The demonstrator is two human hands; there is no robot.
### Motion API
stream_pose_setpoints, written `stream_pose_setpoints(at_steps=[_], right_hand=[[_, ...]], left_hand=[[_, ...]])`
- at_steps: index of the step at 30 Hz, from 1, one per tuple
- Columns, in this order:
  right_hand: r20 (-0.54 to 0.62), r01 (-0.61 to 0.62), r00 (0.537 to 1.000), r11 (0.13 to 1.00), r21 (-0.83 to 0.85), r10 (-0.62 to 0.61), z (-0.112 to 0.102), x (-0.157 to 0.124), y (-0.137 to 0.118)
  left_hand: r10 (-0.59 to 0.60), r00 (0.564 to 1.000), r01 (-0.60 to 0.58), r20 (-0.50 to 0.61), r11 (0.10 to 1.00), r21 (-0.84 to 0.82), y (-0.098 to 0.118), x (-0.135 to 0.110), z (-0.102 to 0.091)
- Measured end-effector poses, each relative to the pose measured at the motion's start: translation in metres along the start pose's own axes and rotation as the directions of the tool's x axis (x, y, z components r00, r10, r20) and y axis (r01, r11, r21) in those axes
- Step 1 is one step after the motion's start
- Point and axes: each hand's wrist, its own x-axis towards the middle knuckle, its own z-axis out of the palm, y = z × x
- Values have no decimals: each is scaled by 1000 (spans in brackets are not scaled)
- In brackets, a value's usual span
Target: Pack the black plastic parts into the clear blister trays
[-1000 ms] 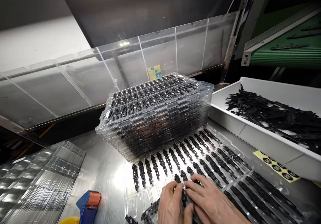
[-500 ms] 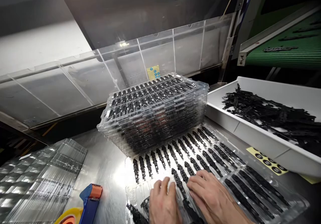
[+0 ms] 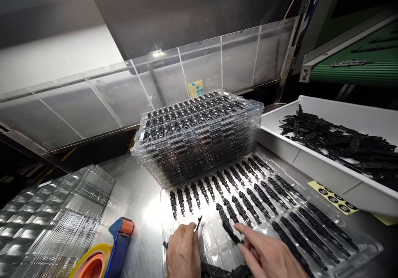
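Note:
My left hand (image 3: pixel 183 251) is closed on a slim black plastic part (image 3: pixel 199 223), whose narrow tip sticks up past the fingertips. My right hand (image 3: pixel 269 251) has its index finger and thumb around the lower end of another black perforated plastic strip (image 3: pixel 228 226). That strip lies at the left end of the middle row in a clear plastic tray (image 3: pixel 211 232). Below and between the hands, more black parts (image 3: pixel 224 271) lie at the picture's bottom edge, partly hidden. Similar strips fill slots in the tray's back row and right side.
Behind the tray rises a stack of filled clear trays (image 3: pixel 199 145). A white bin (image 3: pixel 314 162) of loose black parts stands right, near a yellow sticker sheet (image 3: pixel 334 198). Left are stacked clear trays (image 3: pixel 59 215) and a tape dispenser (image 3: pixel 120 245). A green conveyor (image 3: pixel 357 70) runs at upper right.
My left hand has moved left and lifted a slim black part. My right hand has shifted slightly right and down, its fingers now at the strip's lower end. The view has shifted slightly.

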Motion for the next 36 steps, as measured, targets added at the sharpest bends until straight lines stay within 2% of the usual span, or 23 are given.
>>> stream_pose_setpoints(at_steps=[2,4,6,8,11,16,20,23,26,29,31,36], right_hand=[[54,-52,997,992,114,46,8,17,-8],[45,-79,996,993,88,75,22,31,-15],[-9,-69,998,995,-66,68,36,41,-21],[-38,-47,999,970,-237,39,45,48,-25],[2,-61,998,937,-344,66,46,56,-26],[41,-98,992,930,-354,120,38,68,-29],[79,-48,994,947,-317,77,37,71,-27],[91,-7,995,958,-287,34,30,77,-10],[82,42,996,960,-277,-20,15,95,14],[115,125,989,955,-269,-97,4,117,32],[139,162,982,950,-267,-128,4,128,36],[143,170,981,945,-279,-134,8,134,49]], left_hand=[[-102,995,98,-12,979,-178,7,3,1],[-192,978,206,78,941,-267,18,10,1],[-261,941,306,215,928,-211,30,18,-2],[-319,898,355,302,932,-72,40,25,-5],[-362,872,361,330,930,66,47,32,-10],[-392,836,392,383,916,81,43,41,-15],[-372,840,360,394,927,107,41,44,-13],[-346,854,300,388,938,175,41,40,-9],[-325,861,260,390,942,211,42,38,-8],[-342,849,281,403,938,202,42,41,-10],[-362,830,306,424,932,195,43,44,-13],[-397,796,374,458,916,144,41,48,-13]])
